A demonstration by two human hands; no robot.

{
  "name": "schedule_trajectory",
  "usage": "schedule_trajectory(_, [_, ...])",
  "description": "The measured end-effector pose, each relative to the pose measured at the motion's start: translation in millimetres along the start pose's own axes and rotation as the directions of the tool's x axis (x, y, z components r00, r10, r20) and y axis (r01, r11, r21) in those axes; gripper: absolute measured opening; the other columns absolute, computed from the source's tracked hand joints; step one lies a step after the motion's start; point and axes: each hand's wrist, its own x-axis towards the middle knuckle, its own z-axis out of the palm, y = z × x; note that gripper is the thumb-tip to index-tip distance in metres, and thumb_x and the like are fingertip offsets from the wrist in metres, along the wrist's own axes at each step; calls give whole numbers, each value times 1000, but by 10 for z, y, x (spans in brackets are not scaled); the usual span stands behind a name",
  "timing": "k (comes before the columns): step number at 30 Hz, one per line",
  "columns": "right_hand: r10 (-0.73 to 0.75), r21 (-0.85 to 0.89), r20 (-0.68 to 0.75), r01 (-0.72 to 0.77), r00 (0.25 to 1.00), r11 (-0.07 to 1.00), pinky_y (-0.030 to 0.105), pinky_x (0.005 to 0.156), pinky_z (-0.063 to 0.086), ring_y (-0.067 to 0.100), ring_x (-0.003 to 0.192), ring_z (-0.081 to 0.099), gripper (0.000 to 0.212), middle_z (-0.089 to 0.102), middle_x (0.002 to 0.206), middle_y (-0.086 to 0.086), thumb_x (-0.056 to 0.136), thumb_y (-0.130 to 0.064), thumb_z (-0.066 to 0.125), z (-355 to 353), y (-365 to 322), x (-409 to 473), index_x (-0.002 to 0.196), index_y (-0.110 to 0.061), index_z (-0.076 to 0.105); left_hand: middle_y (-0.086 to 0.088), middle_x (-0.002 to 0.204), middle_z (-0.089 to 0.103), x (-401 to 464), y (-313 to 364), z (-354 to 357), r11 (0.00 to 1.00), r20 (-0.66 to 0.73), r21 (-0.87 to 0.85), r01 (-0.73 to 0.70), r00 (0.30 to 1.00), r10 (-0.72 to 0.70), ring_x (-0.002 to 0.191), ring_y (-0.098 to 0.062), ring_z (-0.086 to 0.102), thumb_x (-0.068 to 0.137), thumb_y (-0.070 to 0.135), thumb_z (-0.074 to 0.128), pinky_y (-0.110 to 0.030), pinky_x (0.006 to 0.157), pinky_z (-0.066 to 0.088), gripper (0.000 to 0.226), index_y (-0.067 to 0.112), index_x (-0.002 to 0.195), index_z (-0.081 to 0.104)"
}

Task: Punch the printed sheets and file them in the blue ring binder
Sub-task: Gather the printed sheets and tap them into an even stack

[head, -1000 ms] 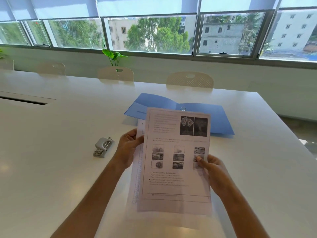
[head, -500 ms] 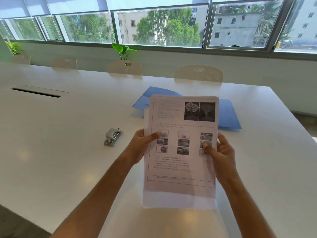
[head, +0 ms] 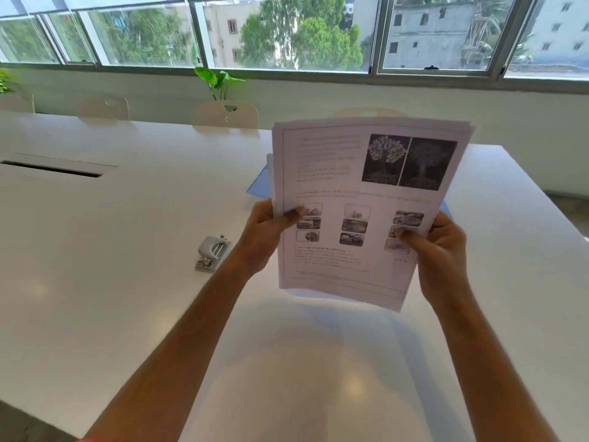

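Printed sheets (head: 360,215) are hanging upright in the air, clear of the table (head: 127,250); we are pinching them with the left hand (head: 264,237) at 9 o'clock and the right hand (head: 436,250) at 3 o'clock, thumbs in front. Edges are sitting unevenly, so punching now is risking misaligned holes. Punch (head: 212,253) is lying at 9 o'clock; blue ring binder (head: 258,188) is peeking out behind

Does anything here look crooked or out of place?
Only a little. The printed sheets, held up off the table by the left hand and right hand, are not squared: edges of the back sheets stick out at the left and bottom. The hole punch lies undisturbed.
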Motion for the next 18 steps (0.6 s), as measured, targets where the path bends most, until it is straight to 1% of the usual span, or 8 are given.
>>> schedule_trajectory(2, [12,-29,-1,-12,1000,999,37,70,61,23,83,73,30,77,90,-5,74,10,65,24,68,4,95,-12,66,-2,94,76,5,-75,-29,1000,13,12,-8,1000,8,88,-29,71,83,11,64,-38,74,58,19,22,91,77])
schedule_trajectory(5, [90,-63,-5,-90,996,994,35,67,60,19,77,73,35,77,83,-6,78,20,59,50,237,-38,92,-10,66,0,94,76,-16,-276,-77,999,2,29,33,999,-33,88,-25,72,79,7,69,-34,73,57,23,24,91,77])
schedule_trajectory(7, [134,-59,-11,-134,991,989,30,63,58,16,72,73,35,77,81,-7,81,21,56,64,303,-61,89,-10,68,0,95,77,-11,-376,-92,998,5,29,64,998,-64,87,-24,72,81,2,68,-33,71,57,25,24,89,77])
schedule_trajectory(9, [136,-40,-30,-137,990,990,31,62,58,18,71,73,35,78,83,-5,80,21,56,73,308,-57,88,-10,69,3,95,77,11,-401,-90,997,20,27,66,998,-67,86,-21,73,83,3,67,-29,69,57,26,27,88,77])
schedule_trajectory(12, [73,8,-55,-73,996,997,34,65,60,22,76,73,31,78,90,-1,73,9,63,86,283,-49,85,-17,74,2,99,76,68,-397,-131,999,43,13,34,998,-35,90,-26,72,84,11,66,-32,71,58,22,28,91,76])
schedule_trajectory(14, [54,25,-51,-52,997,998,32,64,59,21,76,73,31,78,90,-3,70,1,63,99,294,-67,82,-23,77,3,101,75,82,-424,-155,999,52,35,21,998,-23,92,-27,71,83,14,66,-35,72,60,21,31,92,75])
schedule_trajectory(16, [76,-23,-34,-77,997,997,30,64,58,18,76,73,36,78,88,-5,74,7,65,111,387,-89,82,-25,77,5,100,75,69,-498,-142,996,64,72,46,997,-50,94,-25,70,82,14,69,-36,75,60,23,34,92,76])
schedule_trajectory(18, [121,-68,-35,-124,992,990,27,63,57,14,74,73,47,78,85,-7,79,19,60,114,502,-113,81,-25,77,7,98,76,48,-579,-105,993,58,91,82,995,-87,94,-21,70,84,6,69,-32,74,59,31,36,89,76])
